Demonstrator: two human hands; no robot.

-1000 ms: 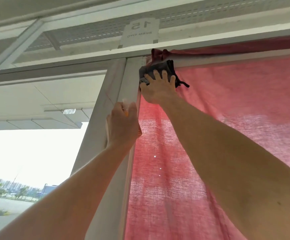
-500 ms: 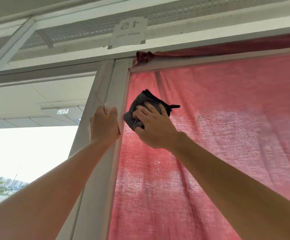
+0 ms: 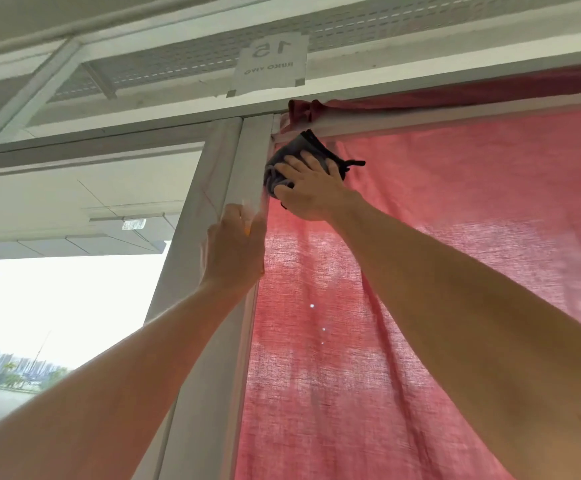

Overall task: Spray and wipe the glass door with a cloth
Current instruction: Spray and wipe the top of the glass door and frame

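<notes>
Both hands raised: right hand presses dark cloth on glass door.

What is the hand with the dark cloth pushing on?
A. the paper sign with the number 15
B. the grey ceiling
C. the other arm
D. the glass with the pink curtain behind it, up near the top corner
D: the right hand presses the dark cloth flat on the glass door at its upper left corner, with the pink curtain showing through behind, below the paper sign.

two bare forearms, no sleeves, hands unadorned
</notes>
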